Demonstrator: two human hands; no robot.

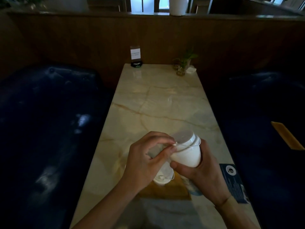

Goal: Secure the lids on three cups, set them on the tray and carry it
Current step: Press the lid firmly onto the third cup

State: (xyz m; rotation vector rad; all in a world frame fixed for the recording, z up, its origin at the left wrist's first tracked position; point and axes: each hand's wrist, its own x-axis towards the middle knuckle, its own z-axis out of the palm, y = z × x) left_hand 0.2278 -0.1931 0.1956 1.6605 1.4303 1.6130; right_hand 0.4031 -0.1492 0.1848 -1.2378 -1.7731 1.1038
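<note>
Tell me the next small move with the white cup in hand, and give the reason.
Probably press the lid down around the rim until it seats. The right hand grips the white cup above the table, tilted, while the left hand pinches the lid's edge, which looks not fully seated. Another cup already stands on the wooden tray below.

Bare table (158, 100) mid (plant (184, 63) far rt)

Dim scene; daylight is admitted through rear windows (148, 4); glare is seen on the marble table (156, 100); edges are darkened and curved.
</note>
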